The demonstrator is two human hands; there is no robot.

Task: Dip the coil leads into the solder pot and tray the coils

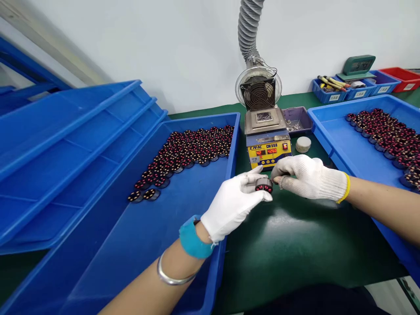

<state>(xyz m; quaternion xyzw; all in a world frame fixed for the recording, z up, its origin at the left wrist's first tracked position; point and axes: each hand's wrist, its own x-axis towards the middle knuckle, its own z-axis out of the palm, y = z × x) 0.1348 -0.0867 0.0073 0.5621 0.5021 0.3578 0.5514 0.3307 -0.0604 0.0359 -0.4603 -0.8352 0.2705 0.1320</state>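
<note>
A small round part [263, 184], grey-sided with a black and red end, looks like a motor stator. My left hand [234, 199], in a white glove, grips it between thumb and fingers above the green tabletop. Right beside it, my right hand [303, 177], in a knitted glove with a yellow cuff, is closed in a pinch at the stator's right edge. What those fingertips pinch is too small to make out. Just behind both hands stands a solder pot [269, 151] with a yellow front panel and lit red digits.
Rows of similar stators [193, 146] lie in the left blue tray [183, 210]; more fill the right blue tray [323, 124]. A fan and grey hose [250, 28] rise above the pot. Close by are a round whitish pad [303, 144] and a purple bin [303, 114].
</note>
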